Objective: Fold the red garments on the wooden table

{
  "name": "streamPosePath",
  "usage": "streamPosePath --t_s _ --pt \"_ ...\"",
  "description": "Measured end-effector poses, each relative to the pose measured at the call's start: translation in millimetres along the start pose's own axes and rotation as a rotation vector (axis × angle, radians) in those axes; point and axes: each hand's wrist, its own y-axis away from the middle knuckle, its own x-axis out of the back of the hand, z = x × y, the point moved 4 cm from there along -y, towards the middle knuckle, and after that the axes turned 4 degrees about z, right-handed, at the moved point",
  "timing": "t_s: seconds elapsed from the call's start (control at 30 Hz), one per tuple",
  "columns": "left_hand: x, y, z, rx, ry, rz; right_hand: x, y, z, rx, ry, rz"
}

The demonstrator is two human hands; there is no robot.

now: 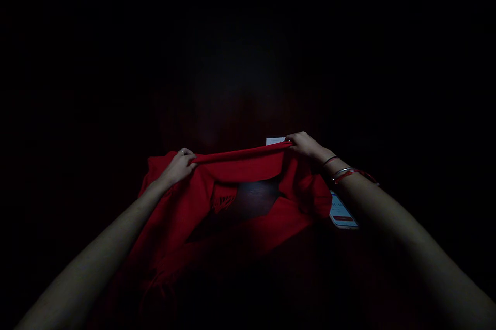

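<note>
A red fringed cloth that looks like a scarf point(248, 165) is stretched between my two hands. My left hand point(180, 166) pinches its upper edge at the left, with a ring on one finger. The same edge is gripped farther right by my right hand point(304, 143), whose wrist carries bangles and a red band. Below the taut strip, the cloth hangs and lies in folds around a dark gap. Fringe point(223, 202) shows inside that gap, and more tassels hang at the lower left. The scarf's lower part fades into shadow.
A lit phone point(343, 214) lies under my right forearm, partly covered by the cloth. Behind the scarf's upper edge, beside my right hand, a white printed card or paper point(274, 141) sticks out. The surroundings are too dark to make out.
</note>
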Motion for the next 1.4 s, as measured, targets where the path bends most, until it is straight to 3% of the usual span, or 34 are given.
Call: streamPosePath --t_s 0.1,0.17,0.27,0.37,0.47,0.57,0.67,0.77,0.83,0.9,0.97,1.03,1.1,1.2,1.3,1.4 --pt "-9.8 12 -1 0.245 0.186 0.227 -25 31 -3 0.01 0.023 -0.137" --pt "-26.7 27 6 0.329 0.243 0.205 -61 56 -13 -0.025 -0.017 -0.277" --pt "-64.6 54 27 0.305 0.226 -0.088 -116 88 -38 -0.047 -0.146 -0.418" --pt "-99.0 79 54 0.223 0.17 -0.426 -151 101 -67 0.006 -0.304 -0.494" --pt "-118.2 93 73 0.217 0.069 -0.491 -165 101 -85 -0.062 -0.381 -0.571" --pt "-131.9 99 86 0.175 0.019 -0.399 -171 98 -91 -0.172 -0.323 -0.602" --pt "-143.1 104 90 0.112 0.033 -0.39 -172 94 -89 -0.213 -0.274 -0.509" --pt "-140.1 104 84 0.144 -0.001 -0.385 -164 88 -82 -0.18 -0.329 -0.428" --pt "-128.7 100 82 0.168 -0.048 -0.293 -147 81 -74 -0.184 -0.422 -0.264" --pt "-114.6 94 83 0.188 -0.055 -0.133 -121 77 -62 -0.226 -0.545 0.003" --pt "-102.6 91 86 0.206 0.018 0.048 -96 78 -50 -0.26 -0.63 0.233" --pt "-98.9 89 90 0.207 0.182 0.124 -78 83 -42 -0.261 -0.642 0.349" --pt "-104.0 89 93 0.216 0.359 0.057 -69 87 -39 -0.235 -0.6 0.308" --pt "-113.0 92 96 0.253 0.484 -0.053 -73 93 -46 -0.126 -0.555 0.015" --pt "-111.7 93 101 0.189 0.506 -0.04 -89 97 -78 0.053 -0.596 -0.28" --pt "-102.3 94 106 0.115 0.481 -0.002 -120 96 -116 0.058 -0.536 -0.456"
